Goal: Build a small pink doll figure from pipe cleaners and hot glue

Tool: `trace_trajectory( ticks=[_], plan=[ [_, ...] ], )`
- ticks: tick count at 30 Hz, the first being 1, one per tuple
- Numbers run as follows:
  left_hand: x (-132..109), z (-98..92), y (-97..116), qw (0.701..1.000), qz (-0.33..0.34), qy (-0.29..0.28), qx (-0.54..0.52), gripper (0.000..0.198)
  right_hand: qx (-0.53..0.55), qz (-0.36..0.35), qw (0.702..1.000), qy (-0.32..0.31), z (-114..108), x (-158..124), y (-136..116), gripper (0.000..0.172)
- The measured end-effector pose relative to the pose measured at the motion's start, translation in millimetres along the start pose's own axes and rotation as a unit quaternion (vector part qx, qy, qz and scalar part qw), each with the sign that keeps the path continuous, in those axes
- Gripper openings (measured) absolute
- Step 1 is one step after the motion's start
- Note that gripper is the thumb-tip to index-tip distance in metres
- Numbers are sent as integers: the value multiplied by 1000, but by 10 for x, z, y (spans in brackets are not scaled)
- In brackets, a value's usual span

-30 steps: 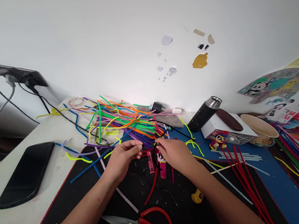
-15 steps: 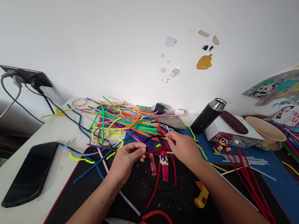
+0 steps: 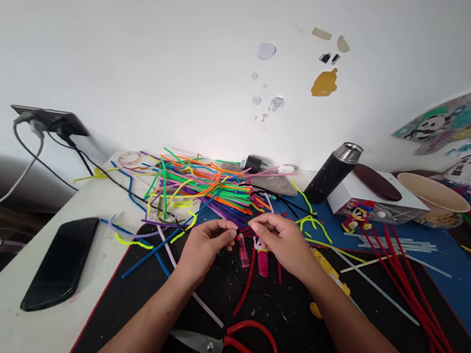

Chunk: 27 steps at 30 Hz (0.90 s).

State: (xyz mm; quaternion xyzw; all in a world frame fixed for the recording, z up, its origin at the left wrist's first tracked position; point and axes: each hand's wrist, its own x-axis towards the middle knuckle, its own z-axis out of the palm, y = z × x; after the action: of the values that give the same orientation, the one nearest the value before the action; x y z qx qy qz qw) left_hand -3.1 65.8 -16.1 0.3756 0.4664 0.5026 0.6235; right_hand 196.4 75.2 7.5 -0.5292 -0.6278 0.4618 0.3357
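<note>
My left hand [image 3: 203,247] and my right hand [image 3: 280,238] hover close together over a black mat [image 3: 149,311], each with fingertips pinched. Between them runs something thin that I cannot make out. Just below the fingers lie a pink lighter [image 3: 243,250], a magenta lighter [image 3: 263,262] and a red pipe cleaner [image 3: 244,290]. A big heap of coloured pipe cleaners [image 3: 197,189] lies right behind the hands.
Red-handled scissors [image 3: 233,346] lie near the front edge. A black phone [image 3: 60,263] rests at the left. A black flask [image 3: 332,172], a white box [image 3: 376,197], a paper bowl [image 3: 433,196] and long red pipe cleaners [image 3: 404,279] are at the right. Cables hang from a wall socket [image 3: 48,118].
My right hand drew back from the heap toward my left hand, and the fingertips now nearly meet. The camera view shifted slightly.
</note>
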Motion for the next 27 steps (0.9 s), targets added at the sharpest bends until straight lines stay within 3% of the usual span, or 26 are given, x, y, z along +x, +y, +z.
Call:
trace_trajectory(
  ticks=[9,18,27],
  plan=[
    [-34,41,40,999,17,-2,52,27,13,-1,999,-47,88,-47,39,26],
    [-72,68,22,997,10,-21,67,21,3,6,1000,-30,168,-103,92,20],
    [-79,85,-65,999,-24,-38,-5,30,48,33,998,-33,152,-142,175,22]
  ],
)
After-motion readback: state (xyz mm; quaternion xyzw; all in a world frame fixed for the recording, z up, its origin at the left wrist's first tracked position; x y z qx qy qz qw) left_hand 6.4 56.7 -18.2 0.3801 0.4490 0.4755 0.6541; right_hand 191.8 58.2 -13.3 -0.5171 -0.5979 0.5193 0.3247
